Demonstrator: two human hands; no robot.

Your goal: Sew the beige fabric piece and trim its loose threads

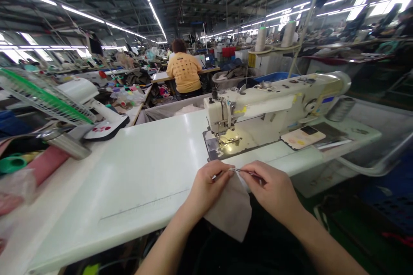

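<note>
My left hand (213, 182) is closed, pinching the top edge of a pale beige piece of fabric (234, 212). The cloth hangs down over my lap in front of the table edge. Between the fingertips of my right hand (267, 182) is a slim metal tool (238, 170), its tip touching the cloth at the left fingertips. Its exact kind is hidden by my fingers. Both hands meet just in front of a white sewing machine (267, 105), whose lit needle area (227, 139) lies slightly beyond them.
The pale worktable (145, 163) stretches left. A phone (303, 136) and a grey thread cone (341, 109) lie at the machine's right. On the left stand a fan (106, 124) and a metal flask (69, 144). A person in a yellow shirt (183, 73) sits farther back.
</note>
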